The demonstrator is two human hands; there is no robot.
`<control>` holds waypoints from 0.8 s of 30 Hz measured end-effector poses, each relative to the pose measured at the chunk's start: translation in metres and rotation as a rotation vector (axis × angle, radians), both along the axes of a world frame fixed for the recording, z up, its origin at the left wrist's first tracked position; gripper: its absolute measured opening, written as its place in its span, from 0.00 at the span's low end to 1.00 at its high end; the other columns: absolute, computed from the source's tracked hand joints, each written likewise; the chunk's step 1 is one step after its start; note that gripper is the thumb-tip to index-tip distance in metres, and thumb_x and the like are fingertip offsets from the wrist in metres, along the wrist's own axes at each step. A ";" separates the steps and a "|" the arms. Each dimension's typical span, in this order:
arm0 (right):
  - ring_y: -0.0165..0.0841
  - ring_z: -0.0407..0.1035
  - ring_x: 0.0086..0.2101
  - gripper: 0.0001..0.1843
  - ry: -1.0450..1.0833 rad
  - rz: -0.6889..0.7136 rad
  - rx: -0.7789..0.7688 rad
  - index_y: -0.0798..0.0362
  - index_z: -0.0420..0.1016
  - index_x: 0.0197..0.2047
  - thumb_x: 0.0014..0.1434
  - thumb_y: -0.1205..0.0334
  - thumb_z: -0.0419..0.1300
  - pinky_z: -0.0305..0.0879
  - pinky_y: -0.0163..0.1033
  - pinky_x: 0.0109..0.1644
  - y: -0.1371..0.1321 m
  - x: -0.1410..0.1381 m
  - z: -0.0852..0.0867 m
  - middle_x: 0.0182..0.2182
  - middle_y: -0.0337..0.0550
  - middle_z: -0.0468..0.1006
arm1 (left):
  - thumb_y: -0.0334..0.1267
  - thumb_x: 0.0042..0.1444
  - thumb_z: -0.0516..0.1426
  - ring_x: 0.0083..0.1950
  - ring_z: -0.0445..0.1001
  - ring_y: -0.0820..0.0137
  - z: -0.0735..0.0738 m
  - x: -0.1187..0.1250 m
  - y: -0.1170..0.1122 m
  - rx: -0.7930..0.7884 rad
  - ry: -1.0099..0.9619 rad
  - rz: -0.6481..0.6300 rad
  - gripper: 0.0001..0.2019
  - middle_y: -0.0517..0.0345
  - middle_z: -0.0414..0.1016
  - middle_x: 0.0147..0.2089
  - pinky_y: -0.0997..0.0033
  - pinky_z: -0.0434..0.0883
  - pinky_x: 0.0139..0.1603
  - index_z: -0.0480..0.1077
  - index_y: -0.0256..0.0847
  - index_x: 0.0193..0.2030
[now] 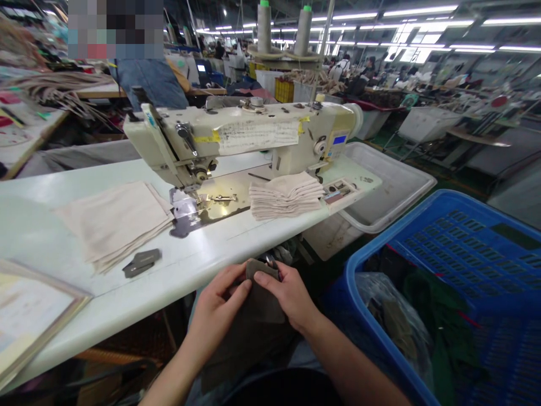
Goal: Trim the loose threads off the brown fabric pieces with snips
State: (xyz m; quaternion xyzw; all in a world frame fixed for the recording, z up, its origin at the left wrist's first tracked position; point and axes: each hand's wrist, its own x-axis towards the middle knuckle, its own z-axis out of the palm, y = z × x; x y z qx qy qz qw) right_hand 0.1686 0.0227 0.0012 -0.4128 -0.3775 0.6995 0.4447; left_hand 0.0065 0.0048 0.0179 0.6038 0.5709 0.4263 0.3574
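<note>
Beyond our grip lies the white table (203, 242), the sewing machine (291, 157) standing on it. Right of the grip sits a blue basket (443, 239); ahead-left lies a stack of pale cloth (120, 217). Our left hand (220, 296) and right hand (293, 296) pinch the dark cloth (264, 296) between them, near the table's edge. A metal tip (270, 260) shows beside it.

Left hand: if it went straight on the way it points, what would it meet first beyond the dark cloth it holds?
Past the dark cloth, the left hand would probably meet the table's front edge; its height against that edge is hard to judge.
</note>
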 end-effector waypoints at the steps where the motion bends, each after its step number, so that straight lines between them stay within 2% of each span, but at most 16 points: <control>1: 0.34 0.74 0.33 0.19 0.041 -0.004 -0.027 0.53 0.81 0.40 0.50 0.50 0.73 0.68 0.38 0.39 0.000 -0.001 -0.001 0.33 0.39 0.81 | 0.45 0.56 0.60 0.50 0.81 0.57 0.000 -0.001 0.001 -0.011 -0.001 -0.018 0.13 0.53 0.84 0.47 0.57 0.78 0.54 0.81 0.46 0.45; 5: 0.34 0.75 0.32 0.20 0.156 0.001 -0.117 0.53 0.83 0.38 0.46 0.51 0.77 0.69 0.38 0.40 -0.001 -0.003 -0.004 0.32 0.38 0.82 | 0.45 0.56 0.61 0.52 0.81 0.55 0.001 -0.006 0.003 -0.056 -0.051 -0.067 0.13 0.52 0.84 0.47 0.55 0.76 0.56 0.82 0.46 0.44; 8: 0.35 0.76 0.32 0.22 0.243 0.036 -0.214 0.54 0.83 0.39 0.45 0.50 0.78 0.69 0.39 0.42 0.001 -0.002 -0.004 0.31 0.40 0.83 | 0.47 0.55 0.63 0.51 0.80 0.56 0.004 -0.007 0.002 -0.147 -0.159 -0.067 0.16 0.51 0.84 0.47 0.56 0.76 0.55 0.80 0.45 0.48; 11: 0.34 0.76 0.31 0.22 0.296 0.084 -0.266 0.56 0.84 0.39 0.45 0.50 0.78 0.70 0.39 0.43 0.004 -0.002 -0.006 0.29 0.41 0.83 | 0.47 0.52 0.66 0.47 0.80 0.60 0.003 -0.007 0.001 -0.221 -0.267 -0.037 0.18 0.52 0.82 0.46 0.63 0.78 0.48 0.78 0.43 0.48; 14: 0.33 0.75 0.29 0.23 0.286 0.090 -0.303 0.58 0.84 0.38 0.43 0.50 0.78 0.69 0.38 0.40 0.006 -0.003 -0.011 0.28 0.41 0.83 | 0.45 0.47 0.69 0.41 0.79 0.66 0.000 -0.006 0.001 -0.254 -0.358 0.013 0.17 0.57 0.81 0.39 0.70 0.76 0.41 0.75 0.42 0.42; 16: 0.33 0.75 0.28 0.24 0.263 0.072 -0.315 0.58 0.84 0.38 0.43 0.49 0.78 0.69 0.37 0.40 0.005 -0.003 -0.014 0.28 0.41 0.83 | 0.44 0.45 0.71 0.40 0.78 0.67 -0.001 -0.006 0.001 -0.280 -0.414 0.028 0.17 0.58 0.80 0.37 0.71 0.75 0.41 0.75 0.41 0.40; 21: 0.37 0.78 0.33 0.25 0.263 0.067 -0.291 0.58 0.83 0.39 0.44 0.49 0.77 0.70 0.41 0.46 0.003 -0.003 -0.015 0.31 0.43 0.84 | 0.45 0.47 0.70 0.42 0.78 0.68 -0.002 -0.005 -0.001 -0.359 -0.534 0.072 0.20 0.57 0.80 0.38 0.71 0.74 0.44 0.75 0.39 0.45; 24: 0.38 0.78 0.35 0.25 0.270 0.088 -0.296 0.57 0.82 0.40 0.45 0.49 0.77 0.70 0.43 0.48 0.003 -0.002 -0.014 0.32 0.44 0.84 | 0.43 0.46 0.71 0.36 0.76 0.72 -0.003 -0.004 -0.003 -0.341 -0.563 0.136 0.19 0.60 0.78 0.36 0.74 0.73 0.39 0.72 0.40 0.41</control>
